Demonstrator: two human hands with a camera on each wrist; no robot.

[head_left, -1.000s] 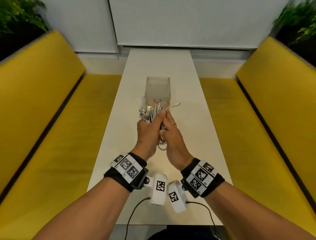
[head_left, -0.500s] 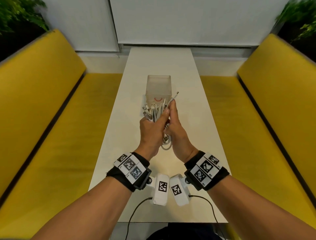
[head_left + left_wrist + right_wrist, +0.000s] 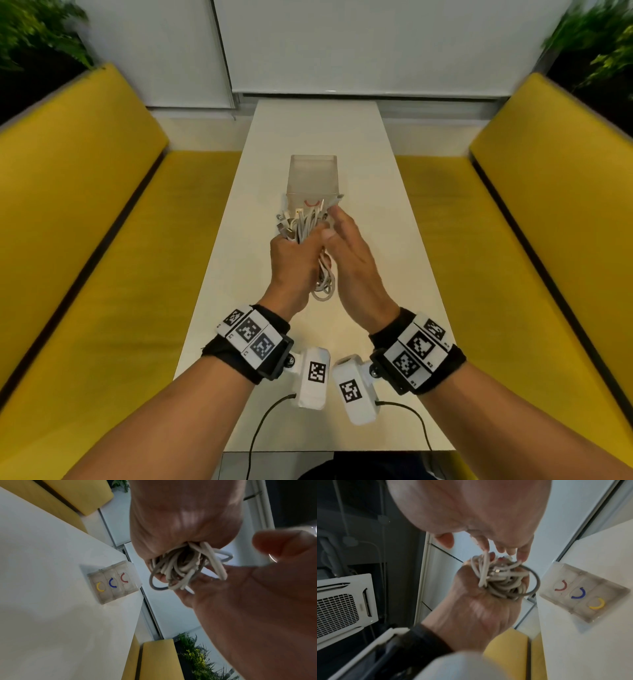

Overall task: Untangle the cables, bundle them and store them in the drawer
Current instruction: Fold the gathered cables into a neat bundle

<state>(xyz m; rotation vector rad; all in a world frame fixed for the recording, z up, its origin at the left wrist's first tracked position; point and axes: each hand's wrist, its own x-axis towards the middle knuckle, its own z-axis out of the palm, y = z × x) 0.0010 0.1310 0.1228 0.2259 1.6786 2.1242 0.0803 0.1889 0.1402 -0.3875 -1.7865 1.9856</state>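
I can't see the middle of the cables (image 3: 308, 228), because my left hand (image 3: 294, 263) is wrapped around them. Only the plug ends at the top and some loops at the bottom stick out. The plugs are too small for me to tell what kind they are. In the head view the bundle hides the front of the drawer box (image 3: 313, 178), so I only see a bit of its red handle. My right hand (image 3: 471, 507) is blurry and cut off by the top edge in the right wrist view.
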